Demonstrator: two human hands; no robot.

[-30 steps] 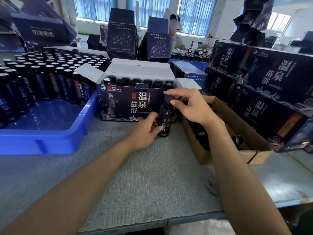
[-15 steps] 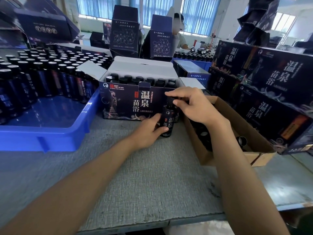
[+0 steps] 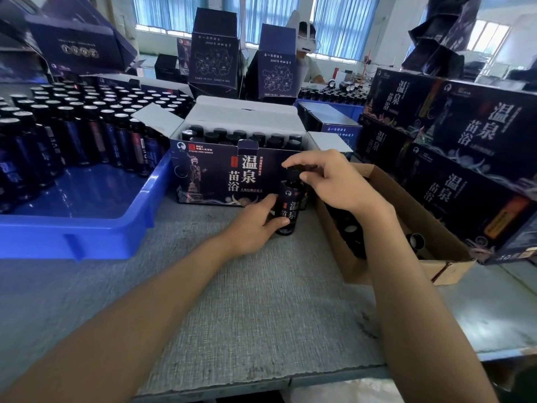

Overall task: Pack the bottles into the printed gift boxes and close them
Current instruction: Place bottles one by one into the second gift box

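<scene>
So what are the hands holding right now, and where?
One bottle: left hand grips its lower body, right hand pinches its cap.

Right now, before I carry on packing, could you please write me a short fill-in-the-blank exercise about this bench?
The left hand grips the body of a bottle, while the right hand pinches its ____.
The gift box behind that bottle has its top flaps ____.
The tray of bottles on the left is coloured ____.
Missing words: cap; open; blue.
</scene>
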